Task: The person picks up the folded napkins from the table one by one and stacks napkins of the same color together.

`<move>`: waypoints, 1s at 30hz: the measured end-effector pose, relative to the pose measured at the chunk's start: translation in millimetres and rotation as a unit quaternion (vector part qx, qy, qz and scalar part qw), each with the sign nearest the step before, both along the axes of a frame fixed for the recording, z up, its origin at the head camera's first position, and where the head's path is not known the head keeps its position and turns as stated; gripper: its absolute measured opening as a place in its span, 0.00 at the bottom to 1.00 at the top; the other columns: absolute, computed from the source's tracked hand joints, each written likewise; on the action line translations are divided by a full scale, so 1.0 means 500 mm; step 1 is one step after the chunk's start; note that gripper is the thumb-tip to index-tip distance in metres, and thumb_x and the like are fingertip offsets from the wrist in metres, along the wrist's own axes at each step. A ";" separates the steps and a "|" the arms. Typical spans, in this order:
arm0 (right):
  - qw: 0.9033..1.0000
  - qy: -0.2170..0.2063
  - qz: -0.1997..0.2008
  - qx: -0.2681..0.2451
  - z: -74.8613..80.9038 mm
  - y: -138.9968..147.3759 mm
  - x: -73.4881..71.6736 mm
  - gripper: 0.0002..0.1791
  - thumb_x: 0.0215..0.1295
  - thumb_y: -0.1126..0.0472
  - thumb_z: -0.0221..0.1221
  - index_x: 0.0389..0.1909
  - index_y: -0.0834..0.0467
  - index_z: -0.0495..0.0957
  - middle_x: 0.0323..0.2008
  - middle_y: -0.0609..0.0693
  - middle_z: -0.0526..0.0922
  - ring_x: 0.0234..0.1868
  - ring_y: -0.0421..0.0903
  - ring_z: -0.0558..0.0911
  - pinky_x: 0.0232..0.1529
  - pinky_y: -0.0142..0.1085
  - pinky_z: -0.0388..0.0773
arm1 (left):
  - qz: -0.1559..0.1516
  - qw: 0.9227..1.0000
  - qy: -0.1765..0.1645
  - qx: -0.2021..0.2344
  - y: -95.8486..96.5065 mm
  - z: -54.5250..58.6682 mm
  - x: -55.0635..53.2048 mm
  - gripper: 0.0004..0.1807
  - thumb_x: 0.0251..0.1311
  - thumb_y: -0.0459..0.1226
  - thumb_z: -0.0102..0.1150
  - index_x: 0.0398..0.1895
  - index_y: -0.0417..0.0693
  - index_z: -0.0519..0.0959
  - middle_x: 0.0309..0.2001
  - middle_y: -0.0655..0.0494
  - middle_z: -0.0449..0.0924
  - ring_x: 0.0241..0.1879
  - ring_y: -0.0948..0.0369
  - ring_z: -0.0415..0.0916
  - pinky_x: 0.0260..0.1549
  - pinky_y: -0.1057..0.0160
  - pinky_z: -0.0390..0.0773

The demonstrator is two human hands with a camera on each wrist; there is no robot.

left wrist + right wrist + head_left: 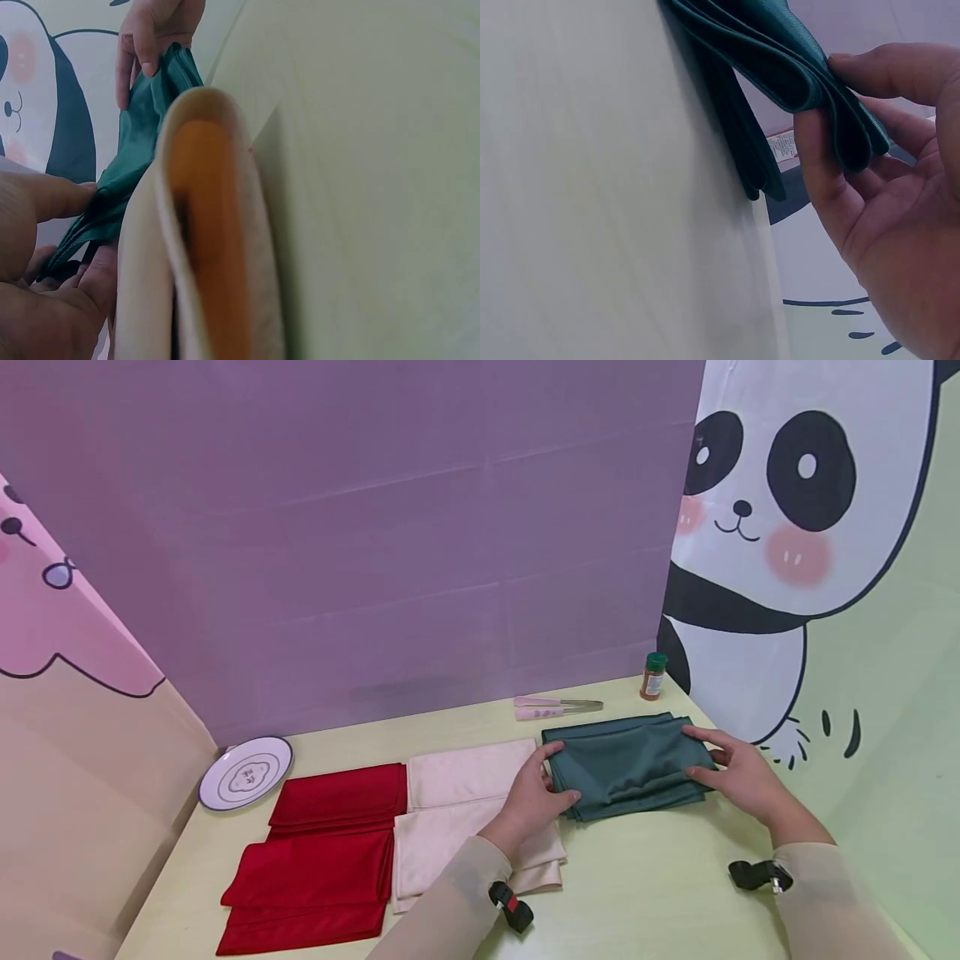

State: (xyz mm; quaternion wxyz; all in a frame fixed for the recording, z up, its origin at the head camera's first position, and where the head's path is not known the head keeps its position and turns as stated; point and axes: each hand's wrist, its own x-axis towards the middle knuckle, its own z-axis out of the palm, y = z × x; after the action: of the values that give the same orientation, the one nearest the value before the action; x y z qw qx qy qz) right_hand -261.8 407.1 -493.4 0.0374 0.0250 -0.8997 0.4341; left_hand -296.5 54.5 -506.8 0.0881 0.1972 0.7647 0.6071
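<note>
A folded dark green cloth (630, 764) is held between both hands at the right of the table, over another folded green cloth (735, 124). My left hand (531, 797) pinches its left end; the left wrist view shows thumb and fingers on either side of the layers. At the opposite end my right hand (746, 777) pinches the cloth, thumb on one face and fingers beneath, as the right wrist view shows. Two folded cream cloths, one farther back (465, 772) and one nearer (450, 843), lie beside and partly under my left forearm.
Folded red cloths (315, 868) lie at the left of the table (637, 893). A white plate (225, 777) with a dark rim stands at the back left corner. Pink-handled tongs (555, 707) and a green-capped spice jar (653, 677) are along the back edge, near the wall.
</note>
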 end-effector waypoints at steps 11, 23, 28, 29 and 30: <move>1.000 -0.001 -0.004 -0.022 -0.006 0.001 -0.015 0.41 0.70 0.62 0.68 0.81 0.54 0.62 0.79 0.71 0.55 0.72 0.76 0.65 0.52 0.32 0.81 | 0.019 1.000 -0.009 0.018 0.008 0.000 -0.011 0.43 0.61 0.27 0.72 0.78 0.59 0.67 0.31 0.61 0.69 0.24 0.64 0.66 0.23 0.66 0.71; 0.995 0.020 -0.004 -0.093 -0.019 -0.006 -0.053 0.38 0.72 0.68 0.64 0.79 0.62 0.62 0.76 0.69 0.61 0.61 0.52 0.81 0.44 0.26 0.81 | 0.086 0.994 -0.027 0.062 0.012 -0.005 -0.028 0.26 0.61 0.27 0.72 0.63 0.51 0.82 0.48 0.51 0.80 0.37 0.63 0.79 0.32 0.64 0.81; 0.989 0.032 -0.011 -0.141 -0.026 0.002 -0.069 0.36 0.72 0.68 0.63 0.78 0.65 0.63 0.75 0.69 0.62 0.51 0.28 0.80 0.45 0.25 0.81 | 0.068 0.996 -0.028 0.059 0.012 -0.008 -0.035 0.29 0.64 0.27 0.69 0.68 0.51 0.79 0.35 0.54 0.73 0.25 0.65 0.67 0.25 0.67 0.72; 0.989 0.034 -0.014 -0.144 -0.027 0.003 -0.072 0.36 0.72 0.68 0.63 0.78 0.65 0.63 0.75 0.70 0.62 0.52 0.28 0.80 0.46 0.25 0.81 | 0.061 0.996 -0.028 0.057 0.012 -0.007 -0.036 0.30 0.65 0.27 0.68 0.70 0.51 0.78 0.31 0.56 0.70 0.23 0.65 0.64 0.24 0.67 0.70; 0.989 0.036 -0.017 -0.145 -0.028 0.004 -0.075 0.35 0.73 0.67 0.63 0.78 0.65 0.63 0.75 0.70 0.62 0.53 0.29 0.80 0.46 0.24 0.80 | 0.055 0.996 -0.027 0.057 0.011 -0.005 -0.037 0.30 0.65 0.27 0.67 0.71 0.51 0.77 0.27 0.57 0.65 0.22 0.65 0.59 0.23 0.67 0.67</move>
State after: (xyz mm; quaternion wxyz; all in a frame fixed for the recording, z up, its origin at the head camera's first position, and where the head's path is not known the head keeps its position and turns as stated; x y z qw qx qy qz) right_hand -299.3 409.0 -507.4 0.0810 0.0194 -0.8254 0.5583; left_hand -314.9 60.2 -509.5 0.0641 0.1428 0.7358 0.6589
